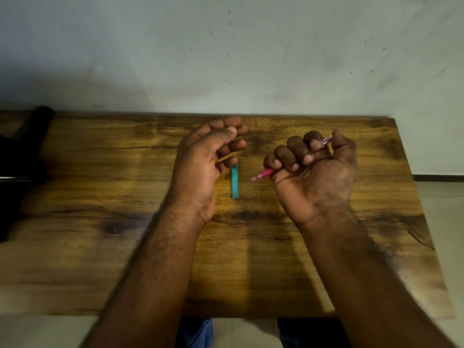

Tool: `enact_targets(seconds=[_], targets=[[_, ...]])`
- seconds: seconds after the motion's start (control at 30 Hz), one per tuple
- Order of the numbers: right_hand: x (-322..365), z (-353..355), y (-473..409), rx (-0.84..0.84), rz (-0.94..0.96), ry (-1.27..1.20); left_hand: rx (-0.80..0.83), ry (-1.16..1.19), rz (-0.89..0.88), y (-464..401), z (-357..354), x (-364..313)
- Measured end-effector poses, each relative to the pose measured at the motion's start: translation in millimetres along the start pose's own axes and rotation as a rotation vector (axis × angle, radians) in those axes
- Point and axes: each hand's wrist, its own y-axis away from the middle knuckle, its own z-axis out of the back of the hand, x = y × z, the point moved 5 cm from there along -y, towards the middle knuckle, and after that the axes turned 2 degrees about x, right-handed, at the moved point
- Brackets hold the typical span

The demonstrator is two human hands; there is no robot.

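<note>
My right hand grips a pink pen in a fist, palm turned up; the tip points left and down toward the table, and the pen's clear pink end sticks out by the thumb. My left hand hovers over the wooden table with its fingers loosely curled and nothing in them. A teal pen cap or small flat bar lies on the table between the hands, its far end just under the left fingertips.
A black object stands at the table's left edge. A pale wall rises right behind the table. Tiled floor shows to the right, and my legs in blue trousers sit below the near edge.
</note>
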Motion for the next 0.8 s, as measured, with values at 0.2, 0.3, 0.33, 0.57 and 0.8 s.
enact_targets(seconds=[0.2, 0.3, 0.33, 0.57, 0.8], targets=[[-0.4, -1.6, 0.5, 0.013, 0.009, 0.036, 0.002, -0.006, -0.003, 0.6, -0.2, -0.4], [-0.4, -2.8, 1.0, 0.02, 0.003, 0.041, -0.002, -0.003, -0.005, 0.6, -0.1, -1.1], [-0.7, -3.1, 1.2, 0.022, -0.001, 0.04, -0.002, -0.002, -0.004, 0.6, -0.2, -1.2], [-1.6, -4.6, 2.2, 0.03, -0.011, 0.043, -0.002, 0.003, -0.003, 0.5, -0.1, -1.0], [-2.1, -3.9, 1.4, 0.03, -0.014, 0.034, -0.001, 0.0, -0.005, 0.3, -0.3, -0.7]])
